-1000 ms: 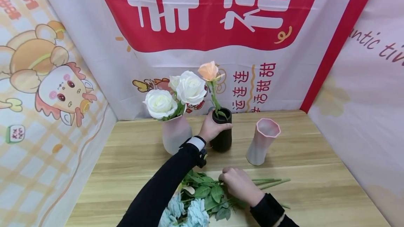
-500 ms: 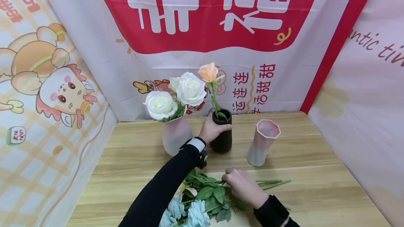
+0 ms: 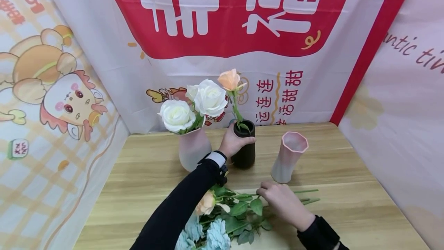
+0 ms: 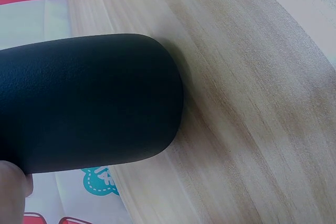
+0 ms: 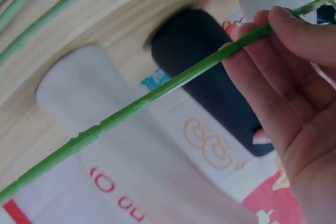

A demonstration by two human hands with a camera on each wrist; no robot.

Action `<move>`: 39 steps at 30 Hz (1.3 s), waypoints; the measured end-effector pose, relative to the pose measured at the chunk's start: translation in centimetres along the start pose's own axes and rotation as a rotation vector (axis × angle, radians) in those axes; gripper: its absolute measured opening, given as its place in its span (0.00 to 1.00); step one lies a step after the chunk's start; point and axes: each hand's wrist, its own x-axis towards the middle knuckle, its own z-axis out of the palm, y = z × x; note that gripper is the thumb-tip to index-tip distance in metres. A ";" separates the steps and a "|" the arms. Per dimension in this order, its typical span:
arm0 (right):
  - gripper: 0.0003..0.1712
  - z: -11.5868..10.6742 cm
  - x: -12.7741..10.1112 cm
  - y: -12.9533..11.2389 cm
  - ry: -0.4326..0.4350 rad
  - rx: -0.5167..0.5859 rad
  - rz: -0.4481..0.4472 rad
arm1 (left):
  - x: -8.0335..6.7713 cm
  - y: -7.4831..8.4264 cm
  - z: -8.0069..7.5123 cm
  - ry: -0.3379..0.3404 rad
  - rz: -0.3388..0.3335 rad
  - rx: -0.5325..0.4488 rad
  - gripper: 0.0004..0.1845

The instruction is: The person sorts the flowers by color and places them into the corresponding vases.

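My left hand (image 3: pixel 234 142) grips a black vase (image 3: pixel 244 155) near its top; one peach rose (image 3: pixel 229 79) stands in it. In the left wrist view the dark vase (image 4: pixel 89 103) fills the left side, with a fingertip (image 4: pixel 11 192) at its lower edge. Over the flower pile, my right hand (image 3: pixel 282 201) pinches the green stem (image 5: pixel 157 95) of a second peach rose (image 3: pixel 206 203) between thumb and fingers. That rose's head lies by the left sleeve, partly hidden behind it. Light blue flowers (image 3: pixel 217 234) and green leaves lie below.
Left of the black vase stands a pink-white vase (image 3: pixel 194 151) holding white roses (image 3: pixel 209 97). A tilted-looking, faceted pink-white vase (image 3: pixel 288 157) stands at right on the wooden table (image 3: pixel 347 188). Printed cloth (image 3: pixel 222 41) hangs close behind and at both sides.
My right hand has moved right with the stem, and the peach rose's head has come out further from behind the left sleeve. The left hand stays on the black vase.
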 end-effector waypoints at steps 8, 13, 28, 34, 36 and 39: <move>0.24 -1.6 -2.3 1.7 0.122 -0.044 0.017 | 0.6 0.3 -0.1 0.007 0.024 -0.013 0.41; 0.25 -1.9 -3.2 2.3 0.195 -0.047 0.017 | 0.7 -0.1 -0.1 0.000 0.028 -0.017 0.42; 0.27 -4.5 -3.9 3.0 0.328 -0.001 0.050 | 0.7 -0.3 -0.1 -0.035 0.070 -0.048 0.39; 0.24 -5.0 -3.2 2.1 0.363 0.020 0.083 | 0.6 -0.7 -0.1 -0.008 0.092 -0.060 0.39; 0.23 -5.1 -2.8 1.6 0.372 0.038 0.107 | 0.6 -1.0 -0.1 -0.002 0.106 -0.056 0.39; 0.21 -5.3 -2.4 0.9 0.386 0.078 0.141 | 0.6 -1.6 -0.1 0.007 0.118 -0.039 0.39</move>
